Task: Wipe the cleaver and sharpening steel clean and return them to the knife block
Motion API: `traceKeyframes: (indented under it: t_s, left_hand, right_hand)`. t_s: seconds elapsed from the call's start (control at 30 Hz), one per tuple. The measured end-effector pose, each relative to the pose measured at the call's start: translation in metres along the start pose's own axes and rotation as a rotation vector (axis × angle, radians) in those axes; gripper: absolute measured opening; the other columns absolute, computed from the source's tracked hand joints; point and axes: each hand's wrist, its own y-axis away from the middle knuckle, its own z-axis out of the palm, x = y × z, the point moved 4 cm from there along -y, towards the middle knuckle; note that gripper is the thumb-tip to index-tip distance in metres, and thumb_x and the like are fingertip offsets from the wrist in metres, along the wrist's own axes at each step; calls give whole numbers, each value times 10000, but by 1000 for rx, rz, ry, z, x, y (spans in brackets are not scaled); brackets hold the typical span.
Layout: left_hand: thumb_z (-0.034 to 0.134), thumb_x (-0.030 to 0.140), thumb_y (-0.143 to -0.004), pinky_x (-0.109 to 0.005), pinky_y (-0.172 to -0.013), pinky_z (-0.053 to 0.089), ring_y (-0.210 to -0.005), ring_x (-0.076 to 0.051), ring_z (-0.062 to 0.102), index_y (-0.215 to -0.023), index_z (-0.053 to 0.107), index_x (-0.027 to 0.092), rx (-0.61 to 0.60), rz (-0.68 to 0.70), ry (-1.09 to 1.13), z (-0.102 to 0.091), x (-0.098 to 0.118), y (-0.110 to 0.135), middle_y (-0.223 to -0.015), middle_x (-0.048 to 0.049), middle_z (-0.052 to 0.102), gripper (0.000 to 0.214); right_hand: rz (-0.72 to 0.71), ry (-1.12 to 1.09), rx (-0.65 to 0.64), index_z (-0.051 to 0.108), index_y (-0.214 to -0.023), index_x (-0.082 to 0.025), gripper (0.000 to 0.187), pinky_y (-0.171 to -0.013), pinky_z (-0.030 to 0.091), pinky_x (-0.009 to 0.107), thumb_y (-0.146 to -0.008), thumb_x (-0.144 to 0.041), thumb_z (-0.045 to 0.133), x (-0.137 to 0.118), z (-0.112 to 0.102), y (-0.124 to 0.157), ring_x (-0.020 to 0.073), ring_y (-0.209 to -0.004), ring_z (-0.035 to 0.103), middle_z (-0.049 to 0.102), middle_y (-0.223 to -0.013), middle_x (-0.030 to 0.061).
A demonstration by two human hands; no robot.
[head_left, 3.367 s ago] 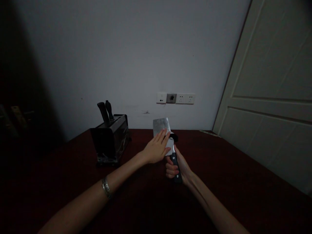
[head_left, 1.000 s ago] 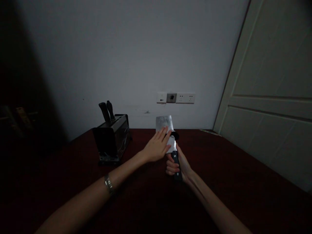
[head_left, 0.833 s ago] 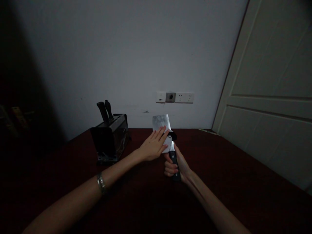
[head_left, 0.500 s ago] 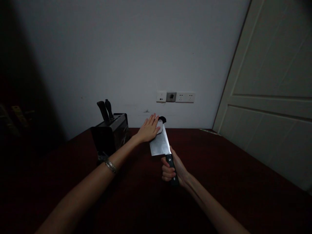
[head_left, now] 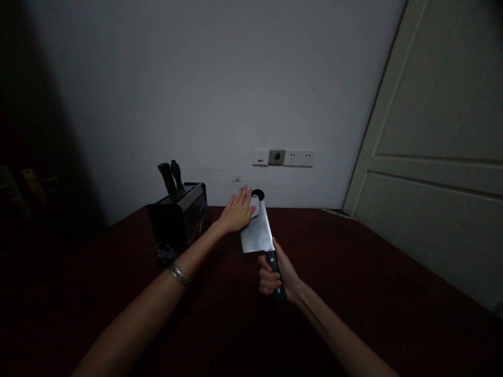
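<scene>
My right hand (head_left: 277, 277) is wrapped round the black riveted handle of a cleaver (head_left: 257, 234), whose broad metal blade points away from me and is tilted slightly left. My left hand (head_left: 237, 210) lies flat on the far part of the blade with fingers stretched out. Under its fingers and thumb shows a pale, rounded-edged thing (head_left: 255, 208), mostly covered, so its kind is hidden. A dark rounded piece (head_left: 258, 194) sticks out just beyond it; whether the two are joined I cannot tell.
On the left of the dark red table (head_left: 322, 262) stands a black knife block (head_left: 176, 222) with two black-handled tools in it. Behind is a pale wall with a row of sockets (head_left: 283, 157). A white panelled door (head_left: 432, 183) rises at the right.
My left hand, with the pale thing under it, has shifted very slightly left and toward me. The cleaver and my right hand have moved a touch left and nearer too.
</scene>
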Motion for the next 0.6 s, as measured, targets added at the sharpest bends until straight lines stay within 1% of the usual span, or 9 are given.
traceKeyframes:
  t_s: [0.07, 0.1, 0.17, 0.3, 0.37, 0.4, 0.47, 0.6]
  left_hand:
    - [209, 375, -926, -440, -1088, 172, -1368, -254, 55, -1414, 105, 57, 9, -18, -12, -2, -4, -1, -1485, -170, 94, 592]
    - [213, 374, -925, -435, -1088, 173, -1368, -255, 55, -1413, 108, 54, 23, -11, -18, -3, -1, 1, -1484, -174, 95, 593]
    - [224, 373, -925, -423, -1090, 174, -1368, -255, 52, -1411, 119, 52, 50, 33, -31, -4, 11, 12, -1483, -179, 94, 592]
    - [241, 380, -928, -399, -1091, 183, -1369, -246, 43, -1413, 123, 69, 61, 180, -42, 0, 46, 42, -1485, -170, 90, 588]
    - [236, 382, -931, -393, -1086, 196, -1370, -241, 40, -1416, 112, 84, 62, 224, -37, 2, 56, 53, -1488, -159, 77, 582]
    - [234, 383, -932, -392, -1085, 200, -1370, -239, 42, -1417, 109, 89, 61, 235, -32, 3, 58, 54, -1489, -155, 74, 581]
    - [235, 387, -932, -393, -1085, 198, -1370, -239, 47, -1418, 108, 87, 58, 229, -19, 4, 53, 51, -1489, -154, 79, 585]
    - [251, 375, -928, -416, -1087, 185, -1366, -258, 72, -1413, 136, 57, 8, 116, -7, 7, 23, 22, -1483, -172, 93, 591]
  right_hand:
    - [11, -5, -6, 397, -456, -176, 737, -332, 217, 185, -777, -744, 53, 2, 0, 0, 41, -247, 165, 263, -282, -76]
    - [8, -11, -5, 402, -457, -176, 736, -331, 221, 186, -784, -737, 54, 2, -1, 0, 42, -247, 167, 266, -283, -75]
    - [-15, -24, -1, 414, -459, -175, 735, -331, 221, 184, -794, -725, 61, -1, -2, 1, 40, -248, 167, 268, -286, -73]
    - [-74, -38, 9, 426, -458, -170, 738, -332, 220, 182, -798, -721, 73, -9, -6, 3, 37, -250, 158, 256, -291, -75]
    - [-93, -41, 20, 428, -456, -171, 741, -331, 217, 184, -796, -724, 71, -10, -7, 3, 38, -250, 156, 249, -290, -75]
    - [-100, -43, 25, 429, -455, -171, 742, -330, 214, 184, -796, -723, 68, -10, -7, 3, 40, -250, 156, 245, -289, -75]
    - [-100, -44, 34, 430, -455, -172, 743, -332, 215, 187, -800, -717, 59, -8, -6, 2, 43, -251, 158, 243, -289, -73]
    - [-49, -37, 14, 421, -452, -173, 754, -342, 223, 192, -796, -717, 29, 3, -3, -2, 43, -250, 155, 246, -290, -73]
